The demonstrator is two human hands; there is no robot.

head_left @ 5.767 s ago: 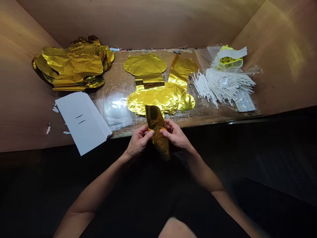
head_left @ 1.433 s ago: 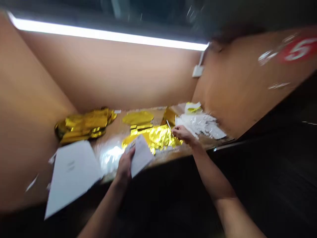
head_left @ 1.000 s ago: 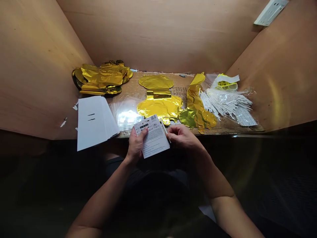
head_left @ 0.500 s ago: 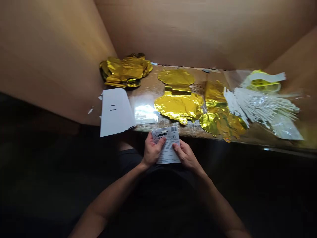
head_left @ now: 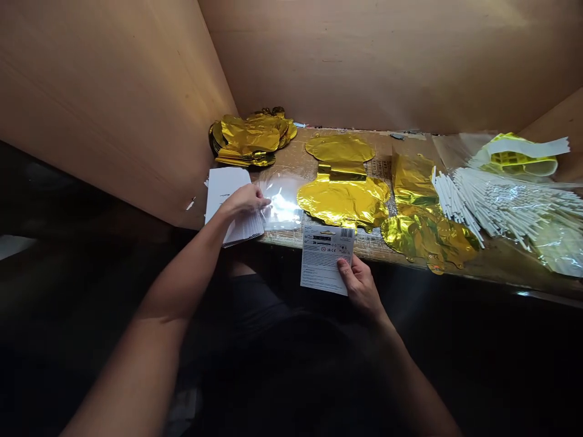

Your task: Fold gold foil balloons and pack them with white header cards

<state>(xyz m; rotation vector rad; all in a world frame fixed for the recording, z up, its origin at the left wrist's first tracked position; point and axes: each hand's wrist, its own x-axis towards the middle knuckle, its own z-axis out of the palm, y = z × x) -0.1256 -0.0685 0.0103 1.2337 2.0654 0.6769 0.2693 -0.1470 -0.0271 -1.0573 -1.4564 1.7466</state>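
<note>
My right hand [head_left: 359, 282] grips a printed white card [head_left: 324, 258] by its right edge, thumb on top. The card has a barcode, small text and a hanging hole. Over the left part of the shelf, my left hand [head_left: 248, 200] has its fingers pinched at the left edge of a stack of clear plastic bags [head_left: 285, 203]. How many bags it has hold of cannot be told. Partly under that hand and wrist lies a stack of white paper sheets [head_left: 223, 182]. Gold foil balloons [head_left: 344, 197] lie flat behind the card.
More folded gold foil balloons [head_left: 248, 136] are piled at the back left. Further right lie other gold foil balloons [head_left: 419, 224], a bundle of white sticks [head_left: 496, 197] in clear plastic, and a yellow roll [head_left: 523, 161]. Tall cardboard walls [head_left: 387, 67] rise behind and at the sides.
My left hand has let go of the card and reached up and left to the clear bags. My right hand still holds the card, now slightly further right. The view has shifted.
</note>
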